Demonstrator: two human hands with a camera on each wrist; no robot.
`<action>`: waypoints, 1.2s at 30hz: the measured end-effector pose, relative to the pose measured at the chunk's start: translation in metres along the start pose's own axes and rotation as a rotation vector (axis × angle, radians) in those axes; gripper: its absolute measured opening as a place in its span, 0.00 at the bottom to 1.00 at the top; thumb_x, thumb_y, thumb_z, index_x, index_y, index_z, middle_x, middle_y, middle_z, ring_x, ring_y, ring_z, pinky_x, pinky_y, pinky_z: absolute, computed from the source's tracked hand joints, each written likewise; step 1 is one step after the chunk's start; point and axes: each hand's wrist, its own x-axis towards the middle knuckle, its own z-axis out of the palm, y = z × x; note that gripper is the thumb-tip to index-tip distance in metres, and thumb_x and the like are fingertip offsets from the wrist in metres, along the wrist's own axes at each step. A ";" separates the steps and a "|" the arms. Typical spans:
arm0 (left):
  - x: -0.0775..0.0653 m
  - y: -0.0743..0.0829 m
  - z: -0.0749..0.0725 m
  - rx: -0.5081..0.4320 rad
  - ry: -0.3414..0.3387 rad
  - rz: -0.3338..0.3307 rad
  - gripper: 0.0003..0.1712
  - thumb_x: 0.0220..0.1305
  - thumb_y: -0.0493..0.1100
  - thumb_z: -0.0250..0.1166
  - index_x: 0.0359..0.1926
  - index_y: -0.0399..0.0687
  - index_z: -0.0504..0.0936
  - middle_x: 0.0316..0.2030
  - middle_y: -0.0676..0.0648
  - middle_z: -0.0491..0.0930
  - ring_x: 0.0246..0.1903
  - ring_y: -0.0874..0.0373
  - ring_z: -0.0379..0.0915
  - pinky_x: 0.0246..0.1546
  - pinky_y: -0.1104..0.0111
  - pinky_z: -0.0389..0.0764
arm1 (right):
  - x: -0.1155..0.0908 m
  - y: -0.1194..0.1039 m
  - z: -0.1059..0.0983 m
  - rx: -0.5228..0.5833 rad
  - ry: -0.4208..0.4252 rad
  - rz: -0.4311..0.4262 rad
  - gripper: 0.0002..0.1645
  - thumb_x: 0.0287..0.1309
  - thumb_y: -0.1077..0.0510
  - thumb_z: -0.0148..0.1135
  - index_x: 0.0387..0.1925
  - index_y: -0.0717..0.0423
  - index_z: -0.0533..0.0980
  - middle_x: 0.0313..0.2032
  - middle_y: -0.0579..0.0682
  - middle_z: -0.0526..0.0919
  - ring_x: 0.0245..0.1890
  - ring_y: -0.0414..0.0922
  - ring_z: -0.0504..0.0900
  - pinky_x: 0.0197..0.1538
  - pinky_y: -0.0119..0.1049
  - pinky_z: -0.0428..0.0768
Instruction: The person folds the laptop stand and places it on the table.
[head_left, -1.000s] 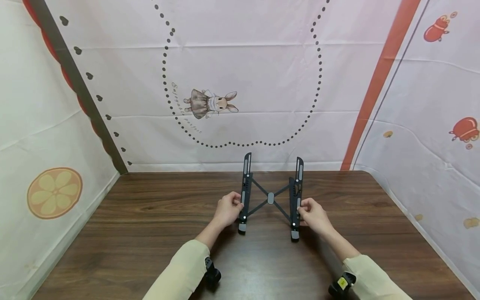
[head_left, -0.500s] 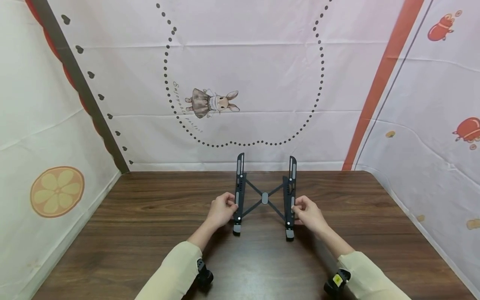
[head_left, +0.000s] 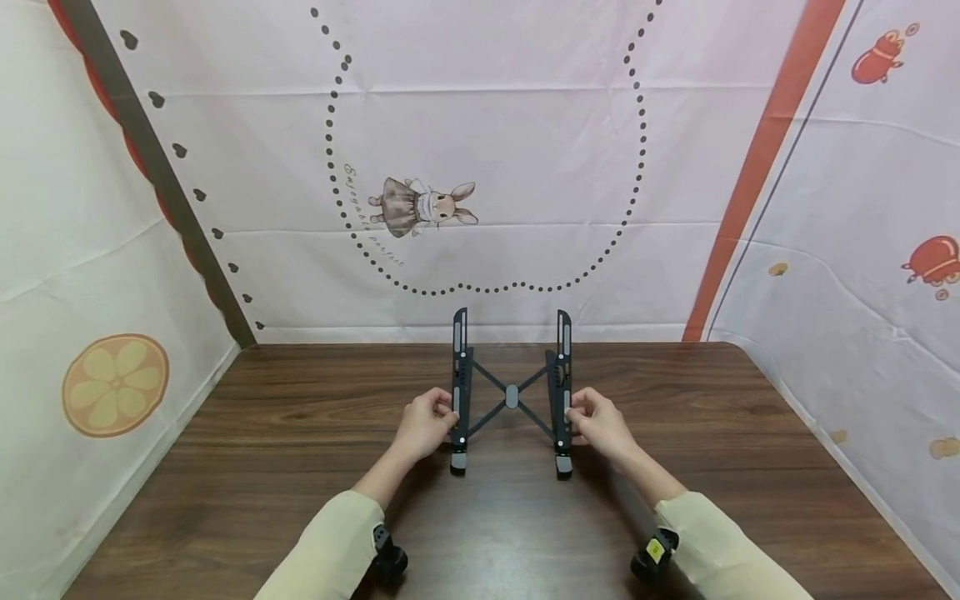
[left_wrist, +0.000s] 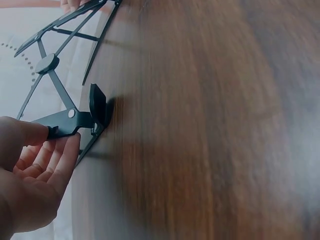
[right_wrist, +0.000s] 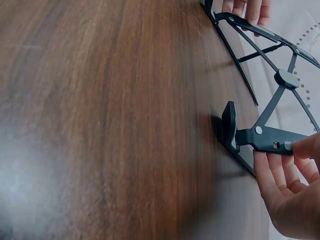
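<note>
A black folding laptop stand is spread on the wooden table, its two side rails joined by an X of thin struts with a grey oval hub. My left hand pinches the left rail near its front part; in the left wrist view the thumb of that hand lies on top and the fingers below. On the other side my right hand pinches the right rail at about the same height. Thumb above and fingers beneath also show for it in the right wrist view, where the stand's upturned front lip is near.
The brown wooden table reaches back to a white printed cloth hung behind. Similar cloth panels stand along both sides. A small black camera is strapped at each wrist.
Both hands and the stand have moved left across the table together. The stand has also turned slightly, its rails now pointing straighter back. Both grips look the same.
</note>
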 end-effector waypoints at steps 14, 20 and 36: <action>-0.008 -0.008 -0.016 0.026 0.040 0.030 0.13 0.59 0.31 0.59 0.46 0.33 0.74 0.31 0.43 0.81 0.25 0.58 0.79 0.24 0.69 0.81 | 0.006 -0.004 0.016 0.027 -0.020 -0.035 0.11 0.60 0.65 0.52 0.44 0.64 0.70 0.34 0.56 0.77 0.31 0.44 0.81 0.36 0.44 0.82; -0.011 -0.010 -0.023 0.028 0.055 0.015 0.13 0.58 0.31 0.60 0.45 0.35 0.74 0.30 0.44 0.80 0.24 0.58 0.79 0.24 0.69 0.81 | 0.008 -0.007 0.022 0.022 -0.017 -0.035 0.10 0.59 0.65 0.52 0.43 0.64 0.70 0.34 0.56 0.78 0.29 0.44 0.80 0.35 0.43 0.82; -0.015 -0.018 -0.040 -0.014 0.036 -0.013 0.14 0.59 0.31 0.60 0.48 0.36 0.74 0.30 0.44 0.80 0.25 0.56 0.78 0.28 0.64 0.82 | 0.011 -0.011 0.035 0.068 -0.039 -0.038 0.07 0.59 0.65 0.54 0.40 0.62 0.72 0.32 0.55 0.78 0.29 0.44 0.81 0.35 0.44 0.82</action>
